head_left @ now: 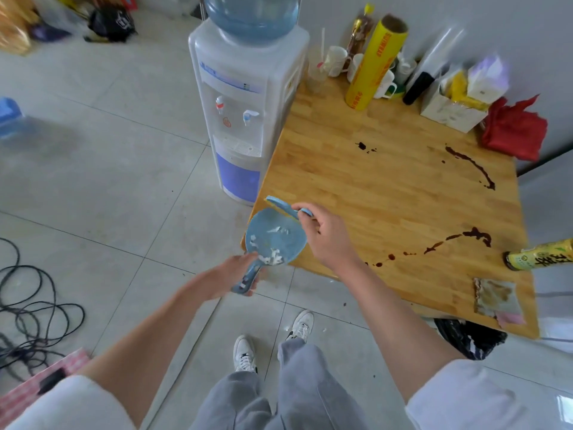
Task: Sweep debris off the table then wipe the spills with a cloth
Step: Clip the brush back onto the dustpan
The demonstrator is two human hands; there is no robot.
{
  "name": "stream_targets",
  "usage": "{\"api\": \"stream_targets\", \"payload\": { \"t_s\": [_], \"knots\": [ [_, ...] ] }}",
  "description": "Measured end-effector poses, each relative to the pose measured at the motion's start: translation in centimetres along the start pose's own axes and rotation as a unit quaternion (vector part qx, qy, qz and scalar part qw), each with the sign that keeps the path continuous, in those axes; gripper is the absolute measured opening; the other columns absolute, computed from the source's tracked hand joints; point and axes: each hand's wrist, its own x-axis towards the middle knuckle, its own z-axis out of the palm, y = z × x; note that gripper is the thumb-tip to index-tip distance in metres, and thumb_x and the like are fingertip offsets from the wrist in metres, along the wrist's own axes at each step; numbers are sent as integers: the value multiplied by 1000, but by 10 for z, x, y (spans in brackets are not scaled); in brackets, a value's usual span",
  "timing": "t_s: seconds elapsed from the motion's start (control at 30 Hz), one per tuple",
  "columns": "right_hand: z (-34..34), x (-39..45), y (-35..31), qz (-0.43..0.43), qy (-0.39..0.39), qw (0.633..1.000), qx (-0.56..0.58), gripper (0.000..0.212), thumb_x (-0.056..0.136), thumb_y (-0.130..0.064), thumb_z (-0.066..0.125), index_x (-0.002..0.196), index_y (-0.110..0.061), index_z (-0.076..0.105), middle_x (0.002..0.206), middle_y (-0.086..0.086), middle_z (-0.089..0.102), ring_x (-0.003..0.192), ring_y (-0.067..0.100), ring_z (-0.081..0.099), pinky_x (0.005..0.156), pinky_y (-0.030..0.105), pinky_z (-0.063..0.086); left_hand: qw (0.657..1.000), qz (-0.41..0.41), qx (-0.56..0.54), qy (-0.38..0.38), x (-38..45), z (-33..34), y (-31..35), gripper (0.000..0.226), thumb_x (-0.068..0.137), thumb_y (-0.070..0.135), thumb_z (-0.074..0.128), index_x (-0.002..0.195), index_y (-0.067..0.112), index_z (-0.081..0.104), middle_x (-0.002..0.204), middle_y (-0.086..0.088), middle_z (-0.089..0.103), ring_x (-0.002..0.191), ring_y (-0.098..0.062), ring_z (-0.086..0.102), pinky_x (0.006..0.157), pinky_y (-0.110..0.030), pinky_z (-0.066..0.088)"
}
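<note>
A: Debris (274, 259) first. White scraps lie in the blue dustpan (274, 238), heaped mostly at the end near its handle, with a few more further up the pan.

B: And the hands?

A: The left hand (238, 274) grips the dustpan's handle below the tabletop (387, 193) corner, fingers curled round it. The right hand (325, 235) pinches a small blue brush (283, 206), thumb on top and fingers curled beneath, right at the pan's upper rim.

B: So where does the pan sit against the edge?

A: At the near left corner of the tabletop, its mouth tucked against the wood and its body hanging out over the floor (108, 181).

B: Room around it?

A: The floor to the left is open tile, with a tangle of black cable (31, 311) well off to the left. A water dispenser (245, 113) stands just beside the tabletop's left edge, further back.

B: The spills?

A: Dark streaks (471, 166) on the right half and a trail of dark drops (449, 240) along the near side, well apart from both hands. A stained cloth (496, 297) lies flat at the near right corner, and a yellow can (539, 254) lies on its side near it.

B: How are the arms placed?

A: Both reach forward from white sleeves, the left forearm angling in from the lower left and the right crossing over the tabletop's near edge.
</note>
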Motion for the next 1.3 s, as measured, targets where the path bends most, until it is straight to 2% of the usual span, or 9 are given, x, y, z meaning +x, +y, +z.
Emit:
{"api": "stream_targets", "payload": {
  "t_s": [0.1, 0.3, 0.57, 0.7, 0.8, 0.97, 1.07, 1.2, 1.3],
  "knots": [
    [-8, 4, 10, -70, -20, 992, -107, 30, 102, -20, 51, 128, -21, 65, 131, -3, 62, 122, 9, 54, 101, 23, 41, 994, 38, -91, -51, 2, 26, 53, 29, 102, 33, 42, 97, 10, 58, 81, -11, 55, 66, -21, 55, 70, -39, 54],
    [-27, 12, 39, -111, -33, 980, -160, 35, 92, -5, 62, 126, -13, 67, 112, 6, 54, 101, 18, 58, 84, 25, 49, 985, 54, -132, -98, 27, 58, 109, 35, 102, 37, 41, 115, 10, 58, 89, -15, 51, 70, -24, 52, 70, -42, 51],
    [-43, 56, 76, -83, -65, 979, -174, 37, 95, -16, 59, 132, -20, 64, 118, 9, 50, 115, 23, 47, 85, 28, 46, 979, 48, -177, -90, 73, 84, 146, 28, 98, 19, 36, 114, 14, 59, 99, -14, 60, 84, -28, 60, 79, -45, 51],
    [-40, 71, 88, -93, -51, 978, -180, 36, 94, -17, 62, 130, -17, 64, 119, 8, 52, 113, 23, 49, 79, 24, 44, 979, 79, -168, -79, 86, 85, 156, 24, 95, 18, 39, 105, 17, 61, 91, -10, 60, 74, -24, 61, 65, -35, 53],
    [-34, 79, 91, -94, -58, 982, -156, 30, 91, -22, 66, 120, -13, 67, 116, 4, 55, 109, 19, 52, 81, 32, 51, 986, 165, 18, -20, 91, 76, 155, 17, 91, 15, 45, 92, 17, 61, 78, -4, 59, 67, -19, 60, 56, -28, 50],
    [-19, 86, 92, -92, -108, 979, -150, 21, 90, -31, 69, 100, -13, 69, 118, 3, 58, 112, 20, 56, 84, 38, 52, 914, 212, 343, 48, 110, 53, 140, 20, 70, 3, 64, 84, 13, 54, 77, 0, 57, 70, -21, 55, 61, -35, 47],
    [-9, 86, 91, -59, -137, 977, -156, 19, 94, -32, 64, 95, -13, 67, 131, 1, 58, 132, 18, 49, 94, 38, 51, 928, 198, 314, 31, 117, 36, 134, 10, 83, 6, 60, 82, 12, 52, 79, -5, 51, 69, -20, 47, 61, -27, 40],
    [3, 89, 87, -10, -126, 979, -157, 20, 98, -32, 56, 109, -17, 64, 141, 1, 56, 142, 10, 36, 102, 36, 46, 900, 219, 376, -23, 114, 15, 133, 4, 87, 15, 69, 88, 14, 66, 89, 3, 59, 79, -13, 55, 68, -8, 43],
    [18, 94, 77, 23, -138, 977, -160, 18, 98, -31, 53, 110, -20, 61, 143, 4, 55, 143, 11, 36, 103, 37, 45, 899, 207, 382, -59, 116, 5, 129, 8, 93, -1, 55, 96, 3, 62, 103, -12, 54, 96, -25, 53, 88, -34, 46]
  ]
}}
